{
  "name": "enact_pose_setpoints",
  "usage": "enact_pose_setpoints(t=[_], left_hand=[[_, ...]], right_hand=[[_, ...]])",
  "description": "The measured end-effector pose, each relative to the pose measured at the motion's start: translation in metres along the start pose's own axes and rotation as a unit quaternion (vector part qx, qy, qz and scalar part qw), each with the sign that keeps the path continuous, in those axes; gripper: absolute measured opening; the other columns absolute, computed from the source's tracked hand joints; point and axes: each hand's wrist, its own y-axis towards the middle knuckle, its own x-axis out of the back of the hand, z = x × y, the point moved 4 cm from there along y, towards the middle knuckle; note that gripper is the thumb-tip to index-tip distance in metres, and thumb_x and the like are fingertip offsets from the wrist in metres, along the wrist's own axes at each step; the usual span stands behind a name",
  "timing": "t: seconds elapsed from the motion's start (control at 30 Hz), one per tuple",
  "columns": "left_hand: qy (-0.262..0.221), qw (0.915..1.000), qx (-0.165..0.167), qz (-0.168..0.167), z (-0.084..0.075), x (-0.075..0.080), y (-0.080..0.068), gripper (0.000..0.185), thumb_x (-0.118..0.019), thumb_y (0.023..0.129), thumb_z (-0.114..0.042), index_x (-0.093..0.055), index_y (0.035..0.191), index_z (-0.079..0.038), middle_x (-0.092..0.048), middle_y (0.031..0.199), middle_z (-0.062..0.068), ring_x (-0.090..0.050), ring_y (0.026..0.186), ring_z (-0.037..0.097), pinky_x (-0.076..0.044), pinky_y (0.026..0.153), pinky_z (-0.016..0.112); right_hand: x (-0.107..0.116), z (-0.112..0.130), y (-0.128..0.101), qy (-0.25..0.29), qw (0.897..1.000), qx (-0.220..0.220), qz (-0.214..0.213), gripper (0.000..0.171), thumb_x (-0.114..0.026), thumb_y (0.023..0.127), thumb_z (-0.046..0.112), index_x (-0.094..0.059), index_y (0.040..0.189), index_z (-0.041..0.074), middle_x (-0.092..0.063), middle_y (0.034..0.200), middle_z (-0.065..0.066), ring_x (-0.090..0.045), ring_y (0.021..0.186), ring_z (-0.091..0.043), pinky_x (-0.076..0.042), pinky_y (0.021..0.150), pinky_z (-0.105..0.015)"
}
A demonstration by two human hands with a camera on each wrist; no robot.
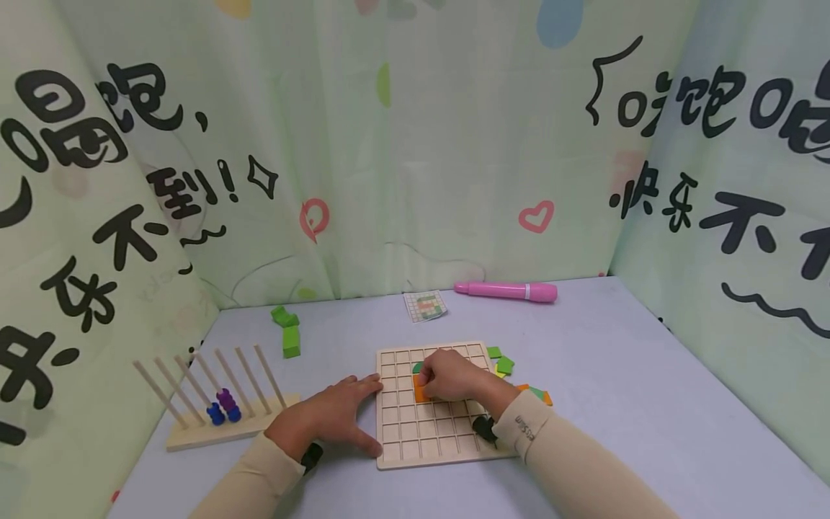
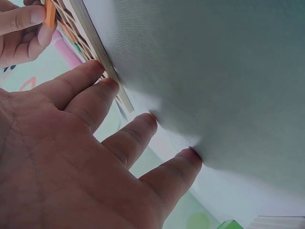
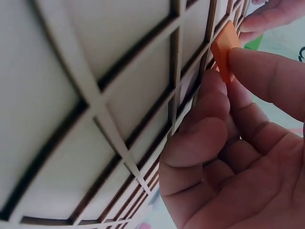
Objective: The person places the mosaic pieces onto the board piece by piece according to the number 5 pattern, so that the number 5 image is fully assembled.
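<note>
A square wooden grid board (image 1: 400,432) lies flat on the table. Over its upper middle, my right hand (image 1: 454,376) pinches a small orange tile (image 3: 223,55) between thumb and fingers, right at the grid cells. Orange (image 1: 419,391) also shows on the board beside the fingertips, partly covered by the hand, with a green piece (image 1: 416,367) just above it. My left hand (image 1: 340,412) spreads its fingers along the board's left edge; in the left wrist view, some fingertips (image 2: 110,86) meet that edge and others press the tabletop.
Green and orange tiles (image 1: 506,365) lie right of the board, partly behind the right forearm. A peg rack (image 1: 223,435) with blue and purple beads stands left. Green blocks (image 1: 291,342), a patterned card (image 1: 426,306) and a pink marker-shaped thing (image 1: 506,290) lie farther back. Curtains (image 1: 415,180) enclose the table.
</note>
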Motion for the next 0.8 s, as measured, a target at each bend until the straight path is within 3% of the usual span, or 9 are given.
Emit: enact_pose_setpoints(t=[0.47, 0.7, 0.8], left_hand=[[-0.004, 0.9999, -0.014, -0.002, -0.002, 0.000, -0.001, 0.105, -0.095, 0.066, -0.054, -0.049, 0.153, -0.017, -0.039, 0.167, -0.001, -0.035, 0.152, 0.038, -0.038, 0.117, 0.059], [-0.001, 1.0000, -0.004, -0.001, -0.002, -0.001, 0.000, 0.105, -0.095, 0.066, -0.054, -0.049, 0.153, -0.018, -0.039, 0.167, -0.001, -0.037, 0.151, 0.037, -0.039, 0.117, 0.060], [0.002, 1.0000, 0.000, -0.002, -0.001, -0.001, 0.000, 0.105, -0.095, 0.066, -0.054, -0.050, 0.153, -0.018, -0.039, 0.166, -0.002, -0.036, 0.152, 0.037, -0.038, 0.118, 0.060]], right_hand=[[-0.002, 0.006, -0.002, -0.058, 0.998, 0.003, -0.012, 0.009, -0.077, 0.089, 0.008, -0.072, 0.083, 0.013, -0.064, 0.078, 0.006, -0.055, 0.076, -0.014, -0.050, 0.074, -0.033], [0.008, -0.005, -0.013, -0.015, 0.999, 0.033, -0.013, 0.002, -0.075, 0.090, 0.010, -0.074, 0.091, 0.012, -0.066, 0.082, 0.006, -0.055, 0.077, -0.012, -0.047, 0.072, -0.030], [0.015, -0.013, -0.018, 0.014, 1.000, 0.025, -0.012, 0.003, -0.075, 0.091, 0.012, -0.073, 0.093, 0.013, -0.066, 0.085, 0.006, -0.056, 0.080, -0.012, -0.048, 0.074, -0.030]])
